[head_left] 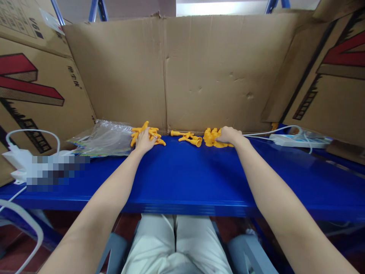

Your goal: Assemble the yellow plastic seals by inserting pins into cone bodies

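Observation:
At the back of the blue shelf, my left hand point(145, 141) reaches over a heap of yellow branched plastic pieces point(137, 137), fingers bent down around them. My right hand point(230, 136) is closed at the right end of a cluster of yellow plastic pieces with rounded, flared bases point(210, 137); its fingertips are partly hidden. Between the hands lie a few loose yellow pieces, among them a branched one point(186, 136) and a tube-like one with a flared end point(196, 142). Neither hand touches these.
A cardboard panel point(216, 68) stands behind the blue shelf point(185, 179), with printed boxes point(25, 99) at both sides. Clear plastic bags point(105, 139) lie left of my left hand. A white power strip point(299, 140) and its cables are at right; white plugs point(19, 160) at left.

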The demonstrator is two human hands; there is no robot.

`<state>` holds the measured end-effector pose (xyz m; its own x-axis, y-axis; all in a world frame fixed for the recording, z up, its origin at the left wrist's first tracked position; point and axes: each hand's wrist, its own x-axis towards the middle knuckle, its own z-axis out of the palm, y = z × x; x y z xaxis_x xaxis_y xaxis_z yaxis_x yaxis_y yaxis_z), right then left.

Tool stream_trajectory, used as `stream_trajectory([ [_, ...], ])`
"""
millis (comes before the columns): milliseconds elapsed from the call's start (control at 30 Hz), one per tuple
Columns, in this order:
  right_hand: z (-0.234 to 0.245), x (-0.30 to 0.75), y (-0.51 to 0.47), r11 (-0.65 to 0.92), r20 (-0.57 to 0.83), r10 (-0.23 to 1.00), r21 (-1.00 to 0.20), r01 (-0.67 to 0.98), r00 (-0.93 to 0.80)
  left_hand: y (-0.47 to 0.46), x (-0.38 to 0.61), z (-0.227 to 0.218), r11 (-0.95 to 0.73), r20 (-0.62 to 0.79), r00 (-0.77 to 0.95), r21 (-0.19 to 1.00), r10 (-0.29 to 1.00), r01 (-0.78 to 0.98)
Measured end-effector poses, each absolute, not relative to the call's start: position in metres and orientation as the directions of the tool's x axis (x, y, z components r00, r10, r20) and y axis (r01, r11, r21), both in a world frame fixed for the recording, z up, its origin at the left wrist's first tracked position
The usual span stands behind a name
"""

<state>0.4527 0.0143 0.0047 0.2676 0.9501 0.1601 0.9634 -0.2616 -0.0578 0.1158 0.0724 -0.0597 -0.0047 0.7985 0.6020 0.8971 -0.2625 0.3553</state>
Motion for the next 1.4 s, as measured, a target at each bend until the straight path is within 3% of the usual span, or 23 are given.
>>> stream_trajectory([
  [200,-0.015,0.442,0.025,-0.197,0.168,0.965,-0.031,0.980,0.199,0.070,0.119,-0.059,-0.104,0.516,-0.095,0.343,0.851,0.934],
  [467,-0.025,0.441,0.037,-0.199,0.153,0.964,-0.121,0.972,0.217,0.071,0.118,-0.059,0.036,0.428,-0.188,0.337,0.884,0.941],
  [633,-0.020,0.438,0.028,-0.140,0.133,0.979,-0.097,0.985,0.152,0.075,0.118,-0.063,-0.002,0.432,-0.174,0.377,0.885,0.926],
  [800,-0.004,0.423,0.013,-0.175,0.281,0.943,-0.032,0.984,0.177,0.076,0.117,-0.066,-0.072,0.495,-0.144,0.391,0.857,0.917],
  [933,0.005,0.401,0.010,-0.064,0.367,0.928,0.007,0.998,0.057,0.078,0.117,-0.067,-0.130,0.512,-0.087,0.374,0.855,0.918],
  [1100,0.000,0.376,0.024,0.080,0.259,0.961,0.063,0.995,-0.094,0.079,0.117,-0.068,-0.160,0.477,-0.012,0.318,0.879,0.935],
  [1267,-0.013,0.370,0.045,0.113,0.106,0.987,0.085,0.990,-0.122,0.080,0.117,-0.070,-0.108,0.426,-0.039,0.315,0.904,0.943],
  [1400,-0.023,0.370,0.057,0.103,0.092,0.990,0.079,0.992,-0.110,0.079,0.117,-0.070,-0.086,0.438,-0.066,0.317,0.897,0.945],
])
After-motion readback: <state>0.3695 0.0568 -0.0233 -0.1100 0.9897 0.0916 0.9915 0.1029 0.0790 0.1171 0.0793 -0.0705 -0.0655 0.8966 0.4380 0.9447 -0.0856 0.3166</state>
